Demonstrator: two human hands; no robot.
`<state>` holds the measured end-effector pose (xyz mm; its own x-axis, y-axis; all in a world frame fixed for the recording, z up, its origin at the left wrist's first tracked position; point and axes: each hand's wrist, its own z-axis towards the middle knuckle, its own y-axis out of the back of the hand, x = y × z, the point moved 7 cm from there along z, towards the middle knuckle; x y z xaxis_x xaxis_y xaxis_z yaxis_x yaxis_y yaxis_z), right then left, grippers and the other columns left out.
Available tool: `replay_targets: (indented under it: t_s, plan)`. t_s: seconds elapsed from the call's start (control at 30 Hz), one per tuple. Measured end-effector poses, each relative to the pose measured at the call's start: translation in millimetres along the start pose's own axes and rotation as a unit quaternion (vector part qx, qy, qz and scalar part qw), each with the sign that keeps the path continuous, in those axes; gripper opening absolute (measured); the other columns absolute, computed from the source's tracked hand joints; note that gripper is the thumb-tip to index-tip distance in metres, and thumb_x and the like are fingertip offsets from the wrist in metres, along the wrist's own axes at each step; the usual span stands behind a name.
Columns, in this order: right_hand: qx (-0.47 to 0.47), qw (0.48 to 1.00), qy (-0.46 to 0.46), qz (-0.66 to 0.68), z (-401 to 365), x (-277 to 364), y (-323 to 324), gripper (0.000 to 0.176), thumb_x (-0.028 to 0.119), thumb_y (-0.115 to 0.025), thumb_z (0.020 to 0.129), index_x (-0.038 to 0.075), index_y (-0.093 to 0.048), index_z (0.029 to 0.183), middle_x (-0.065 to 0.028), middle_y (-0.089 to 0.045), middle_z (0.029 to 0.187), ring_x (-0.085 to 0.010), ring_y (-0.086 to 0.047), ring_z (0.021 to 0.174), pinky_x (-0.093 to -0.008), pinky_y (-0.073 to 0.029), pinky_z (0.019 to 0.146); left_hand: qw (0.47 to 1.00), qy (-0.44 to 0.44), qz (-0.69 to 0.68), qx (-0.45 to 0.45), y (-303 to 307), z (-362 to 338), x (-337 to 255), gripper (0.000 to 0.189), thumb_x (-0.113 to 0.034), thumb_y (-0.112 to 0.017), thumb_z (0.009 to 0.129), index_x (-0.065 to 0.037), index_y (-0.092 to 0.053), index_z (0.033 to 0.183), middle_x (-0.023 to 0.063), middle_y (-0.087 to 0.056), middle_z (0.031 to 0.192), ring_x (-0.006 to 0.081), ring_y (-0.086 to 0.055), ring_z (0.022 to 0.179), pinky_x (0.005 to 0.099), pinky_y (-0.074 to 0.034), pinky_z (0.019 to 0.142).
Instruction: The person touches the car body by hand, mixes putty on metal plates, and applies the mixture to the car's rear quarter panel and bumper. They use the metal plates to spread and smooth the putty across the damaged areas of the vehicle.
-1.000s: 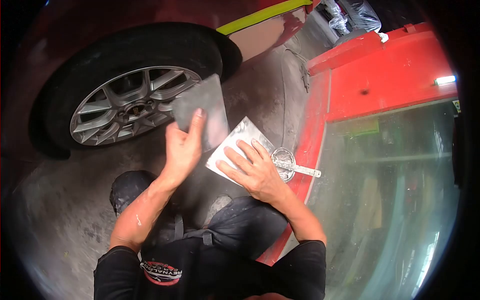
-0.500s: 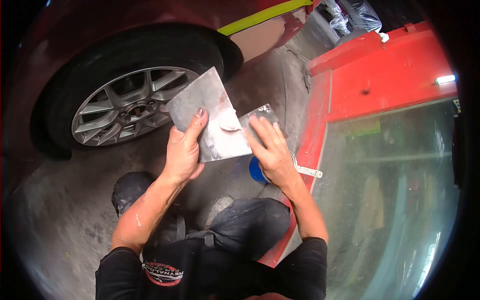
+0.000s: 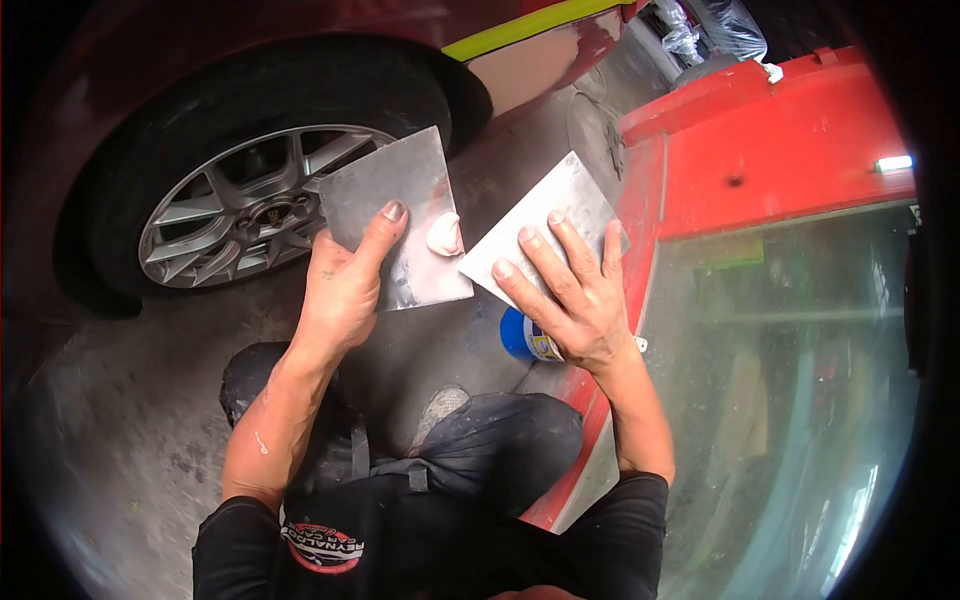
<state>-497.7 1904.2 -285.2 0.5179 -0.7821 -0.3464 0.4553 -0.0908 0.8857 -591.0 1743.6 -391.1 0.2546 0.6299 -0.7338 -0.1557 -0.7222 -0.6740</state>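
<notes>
Against half a second earlier, the right hand (image 3: 585, 305) has shifted right with its square grey metal plate (image 3: 530, 220), the broad face now turned up; the smooth pale-pink lump of paste (image 3: 444, 236) sits gathered just inside the right edge of the rectangular grey metal plate (image 3: 375, 185) in the left hand (image 3: 340, 290). In my judgement, the paste is being worked between plates. The left hand grips under its thumb; the right lies finger-spread over its plate. The lump lies between both hands.
</notes>
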Motion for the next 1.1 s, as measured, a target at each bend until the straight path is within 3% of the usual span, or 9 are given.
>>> replay_targets:
  t_s: [0.43,0.53,0.63,0.67,0.77,0.9,0.93,1.0,1.1]
  plan:
    - [0.085,0.996,0.019,0.032,4.9,6.1,-9.5,0.040,0.021,-0.061,0.087,0.022,-0.063,0.127,-0.0087,-0.057,0.131,-0.0325,-0.053,0.126,-0.0696,-0.027,0.109,1.000,0.024,0.009,0.006,2.2,-2.4,14.3,0.034,-0.024,-0.064,0.097,0.004,-0.062,0.116,0.0094,-0.067,0.106,0.0140,-0.062,0.095,0.0300,-0.050,0.084]
    - [0.160,0.985,0.029,0.056,-3.3,10.2,-20.0,0.043,0.019,-0.063,0.084,0.023,-0.064,0.127,-0.0066,-0.060,0.126,-0.0325,-0.053,0.125,-0.0722,-0.019,0.109,0.999,-0.009,0.010,-0.033,8.9,-1.4,7.7,0.034,-0.024,-0.065,0.097,0.005,-0.062,0.115,0.0093,-0.067,0.104,0.0139,-0.062,0.092,0.0297,-0.050,0.083]
    - [0.135,0.990,-0.032,-0.003,-20.1,-24.8,-42.2,0.042,0.011,-0.058,0.086,0.021,-0.063,0.127,-0.0094,-0.061,0.123,-0.0347,-0.053,0.124,-0.0766,-0.017,0.106,0.998,-0.016,0.016,-0.059,14.6,-3.8,-4.0,0.034,-0.024,-0.064,0.097,0.005,-0.064,0.114,0.0093,-0.068,0.105,0.0135,-0.062,0.090,0.0297,-0.051,0.081]
    - [0.088,0.991,-0.095,0.016,-17.5,-42.1,-37.9,0.047,0.002,-0.057,0.083,0.022,-0.066,0.124,-0.0081,-0.061,0.127,-0.0352,-0.051,0.128,-0.0772,-0.009,0.107,0.998,-0.004,0.043,-0.053,17.1,-5.5,1.1,0.034,-0.025,-0.064,0.097,0.005,-0.064,0.113,0.0093,-0.068,0.105,0.0134,-0.063,0.089,0.0296,-0.051,0.081]
    - [-0.077,0.977,-0.191,0.057,0.5,-63.4,-26.7,0.055,-0.008,-0.056,0.077,0.023,-0.070,0.121,-0.0070,-0.061,0.132,-0.0363,-0.046,0.133,-0.0776,-0.006,0.106,0.986,0.078,0.150,-0.012,31.1,-14.6,45.8,0.038,-0.031,-0.065,0.096,0.005,-0.069,0.104,0.0069,-0.071,0.091,0.0117,-0.063,0.080,0.0289,-0.050,0.072]
    - [-0.225,0.954,-0.164,0.116,40.3,-61.7,-35.1,0.058,-0.011,-0.057,0.073,0.017,-0.070,0.122,-0.0112,-0.058,0.138,-0.0415,-0.041,0.137,-0.0608,-0.020,0.114,0.974,0.174,0.146,0.021,32.7,-30.7,111.1,0.038,-0.031,-0.064,0.097,0.006,-0.070,0.100,0.0074,-0.071,0.087,0.0106,-0.062,0.074,0.0283,-0.049,0.064]
    - [-0.231,0.955,-0.147,0.113,46.4,-63.0,-43.7,0.059,-0.011,-0.059,0.073,0.014,-0.068,0.125,-0.0164,-0.056,0.138,-0.0437,-0.040,0.137,-0.0493,-0.031,0.113,0.974,0.180,0.134,0.013,32.9,-30.2,117.9,0.036,-0.030,-0.064,0.097,0.005,-0.070,0.099,0.0071,-0.071,0.084,0.0112,-0.062,0.074,0.0288,-0.049,0.063]
    - [-0.258,0.946,-0.137,0.138,49.4,-61.3,-68.0,0.060,-0.011,-0.059,0.074,0.014,-0.065,0.129,-0.0185,-0.055,0.139,-0.0447,-0.040,0.137,-0.0490,-0.035,0.111,0.975,0.192,0.109,-0.005,33.7,-27.8,127.1,0.034,-0.029,-0.064,0.097,0.004,-0.071,0.098,0.0065,-0.070,0.080,0.0123,-0.063,0.073,0.0298,-0.049,0.062]
    - [-0.259,0.951,-0.139,0.096,49.4,-56.7,-82.4,0.058,-0.004,-0.062,0.082,0.017,-0.060,0.136,-0.0214,-0.049,0.143,-0.0469,-0.039,0.136,-0.0488,-0.038,0.108,0.934,0.344,0.083,-0.053,31.4,-27.9,113.4,0.030,-0.025,-0.065,0.096,0.005,-0.068,0.102,0.0087,-0.069,0.085,0.0172,-0.066,0.076,0.0342,-0.053,0.065]
